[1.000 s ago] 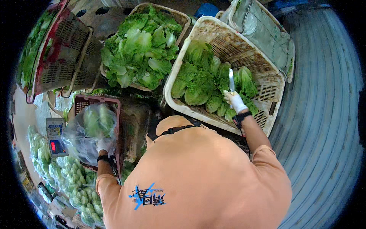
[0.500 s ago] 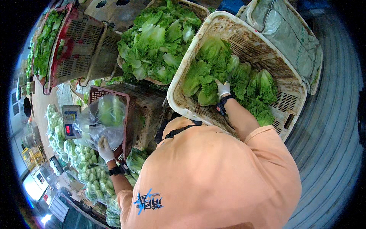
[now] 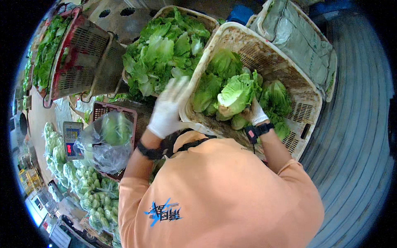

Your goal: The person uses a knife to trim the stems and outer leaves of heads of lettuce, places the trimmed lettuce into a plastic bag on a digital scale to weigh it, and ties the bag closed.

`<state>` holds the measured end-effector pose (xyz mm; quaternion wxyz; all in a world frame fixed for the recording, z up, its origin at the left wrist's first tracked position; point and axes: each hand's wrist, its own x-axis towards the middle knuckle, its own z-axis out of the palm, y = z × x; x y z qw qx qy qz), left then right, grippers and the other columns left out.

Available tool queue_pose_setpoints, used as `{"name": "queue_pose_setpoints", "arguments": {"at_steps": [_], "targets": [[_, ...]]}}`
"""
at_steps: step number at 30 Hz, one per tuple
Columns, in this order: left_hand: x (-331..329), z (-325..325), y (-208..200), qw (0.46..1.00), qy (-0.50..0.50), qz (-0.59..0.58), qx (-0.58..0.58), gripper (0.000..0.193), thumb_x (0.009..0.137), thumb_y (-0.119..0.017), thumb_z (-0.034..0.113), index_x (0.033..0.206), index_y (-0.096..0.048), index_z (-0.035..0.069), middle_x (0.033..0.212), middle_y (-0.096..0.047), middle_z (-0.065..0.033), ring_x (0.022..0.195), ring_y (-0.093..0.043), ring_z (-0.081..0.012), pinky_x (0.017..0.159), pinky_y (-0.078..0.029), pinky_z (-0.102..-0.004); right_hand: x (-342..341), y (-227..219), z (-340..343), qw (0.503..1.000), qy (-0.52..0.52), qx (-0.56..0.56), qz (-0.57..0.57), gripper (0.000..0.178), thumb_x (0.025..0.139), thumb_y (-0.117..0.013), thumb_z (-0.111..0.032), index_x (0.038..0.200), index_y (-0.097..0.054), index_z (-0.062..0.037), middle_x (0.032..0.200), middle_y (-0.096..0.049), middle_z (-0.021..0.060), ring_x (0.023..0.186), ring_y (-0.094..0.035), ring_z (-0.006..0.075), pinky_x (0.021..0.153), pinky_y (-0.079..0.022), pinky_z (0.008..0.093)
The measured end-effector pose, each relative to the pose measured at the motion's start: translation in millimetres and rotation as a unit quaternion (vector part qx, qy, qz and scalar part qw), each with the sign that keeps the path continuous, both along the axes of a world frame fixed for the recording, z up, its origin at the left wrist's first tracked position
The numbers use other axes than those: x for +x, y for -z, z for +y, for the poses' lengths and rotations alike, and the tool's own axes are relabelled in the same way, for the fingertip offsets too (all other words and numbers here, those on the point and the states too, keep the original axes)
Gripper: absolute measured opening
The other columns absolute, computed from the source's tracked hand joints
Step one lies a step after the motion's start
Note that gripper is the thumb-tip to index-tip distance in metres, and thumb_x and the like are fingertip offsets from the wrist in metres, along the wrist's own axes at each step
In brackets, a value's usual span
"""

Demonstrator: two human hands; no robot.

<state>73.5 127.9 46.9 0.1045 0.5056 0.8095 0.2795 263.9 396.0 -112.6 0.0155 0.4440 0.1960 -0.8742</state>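
A head of lettuce (image 3: pixel 236 93) with its pale cut base showing is lifted above the others in the dirty white crate (image 3: pixel 264 39). My right hand (image 3: pixel 257 113), in a white glove, grips it from the right side, fingers partly hidden behind the leaves. More lettuce heads (image 3: pixel 278 97) lie beneath and beside it. My left hand (image 3: pixel 167 109), also gloved, is raised by the crate's left rim with its fingers stretched out, slightly blurred and holding nothing. To the left, a clear plastic bag (image 3: pixel 108 151) with green lettuce inside rests in a dark red basket (image 3: pixel 133 120).
A scale with a lit red display (image 3: pixel 72 140) stands left of the bag. Bagged green vegetables (image 3: pixel 99 202) are piled at lower left. A crate of loose leaves (image 3: pixel 165 53) stands behind, a red-stained crate (image 3: pixel 80 53) far left, and a covered crate (image 3: pixel 300 37) at back right.
My left hand has let go of the plastic bag and moved up and right to the white crate. My right hand has raised a lettuce head from the pile.
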Motion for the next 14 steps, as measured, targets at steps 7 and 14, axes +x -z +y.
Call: {"name": "queue_pose_setpoints", "arguments": {"at_steps": [7, 14], "targets": [[-8, 36, 10, 0.964, 0.139, -0.059, 0.221, 0.088, 0.057, -0.077, 0.043, 0.131, -0.040, 0.012, 0.136, -0.041, -0.0109, 0.129, -0.034, -0.0300, 0.107, -0.024, -0.0451, -52, -115, -80, 0.976, -0.015, -0.095, 0.194, 0.077, 0.079, -0.070, -0.029, 0.137, -0.026, -0.0045, 0.132, -0.041, 0.0111, 0.124, -0.037, 0.0235, 0.104, -0.030, 0.0344], [-44, -44, 73, 0.659, -0.032, -0.631, 0.409, 0.091, 0.062, -0.081, 0.030, 0.135, -0.032, 0.007, 0.144, -0.028, -0.0089, 0.125, -0.038, -0.0208, 0.104, -0.031, -0.0377, -40, -109, -47, 0.905, -0.295, 0.305, 0.031, 0.052, 0.088, -0.044, -0.054, 0.104, -0.054, -0.0056, 0.112, -0.058, 0.0123, 0.090, -0.061, 0.0228, 0.081, -0.051, 0.0421]]}}
